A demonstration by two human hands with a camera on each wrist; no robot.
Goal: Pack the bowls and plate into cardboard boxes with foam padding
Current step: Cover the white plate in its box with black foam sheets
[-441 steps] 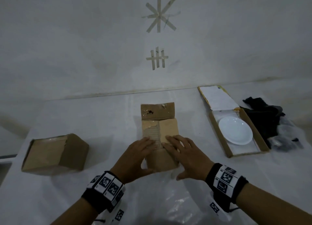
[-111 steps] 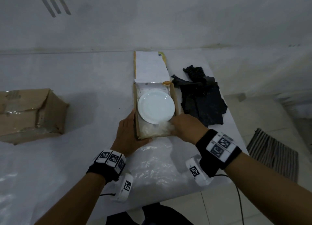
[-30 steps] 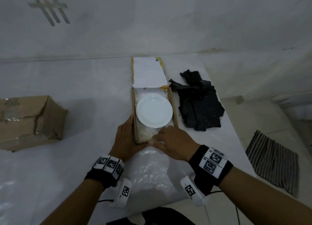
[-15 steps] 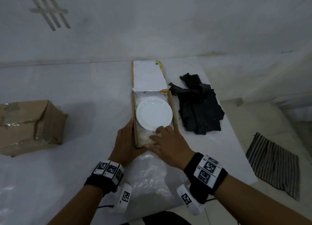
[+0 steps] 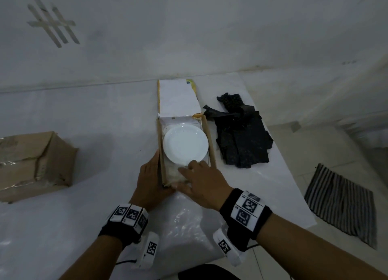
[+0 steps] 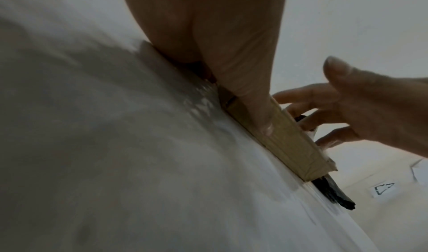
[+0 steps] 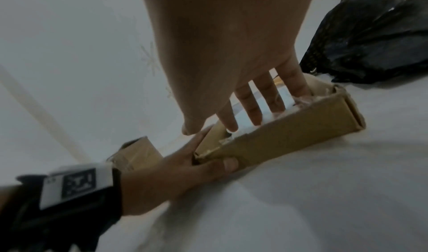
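A white plate (image 5: 185, 146) lies in a flat open cardboard box (image 5: 212, 153) on whitish padding (image 5: 173, 172), the box's lid (image 5: 177, 97) folded back. My left hand (image 5: 150, 181) braces the near left corner, straight fingers (image 6: 250, 91) along the left wall and thumb (image 7: 222, 166) against the front wall. My right hand (image 5: 199, 179) reaches into the near end of the box with spread, straight fingers (image 7: 254, 105); the fingertips rest on the padding at the plate's near rim. The plate's near edge is partly hidden by that hand.
Black foam pieces (image 5: 243, 137) lie right of the box, close to the table's right edge. A closed cardboard box (image 5: 31, 164) stands at the far left. Clear plastic film (image 5: 189, 227) covers the table in front of me. A striped cloth (image 5: 340, 204) lies on the floor.
My right hand has slid from the box's near edge forward into it, up to the plate's rim. The left hand has stayed at the corner.
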